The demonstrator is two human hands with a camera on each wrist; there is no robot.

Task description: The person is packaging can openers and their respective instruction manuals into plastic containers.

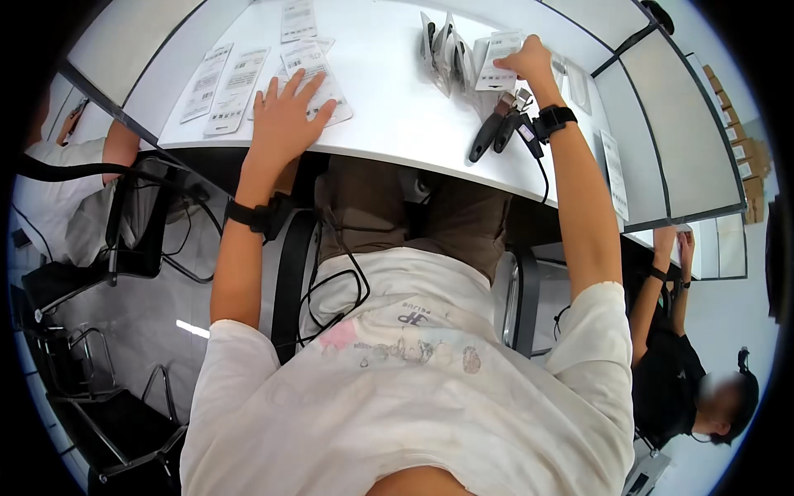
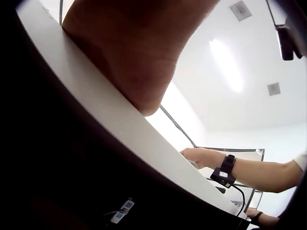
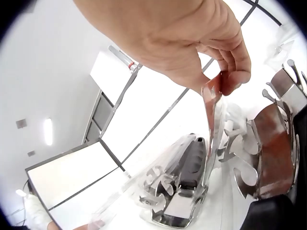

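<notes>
My left hand [image 1: 291, 120] lies with fingers spread over printed white cards [image 1: 335, 103] at the left of the table; its heel rests near the table edge in the left wrist view. My right hand [image 1: 529, 62] pinches the top of a blister pack [image 1: 498, 73] with a printed white back, between thumb and fingers. In the right wrist view, a black-handled metal tool [image 3: 192, 163] with hooked ends shows inside clear plastic below that hand. Beside it, loose metal tools [image 3: 273, 148] have similar hooked heads. Their black handles [image 1: 490, 132] lie just below my right hand in the head view.
More clear packs [image 1: 445, 54] stand in a row left of my right hand. Several printed cards [image 1: 236, 87] lie at the far left, another [image 1: 613, 174] at the right edge. Low partitions [image 1: 695, 124] border the table [image 1: 389, 107]. People sit on both sides.
</notes>
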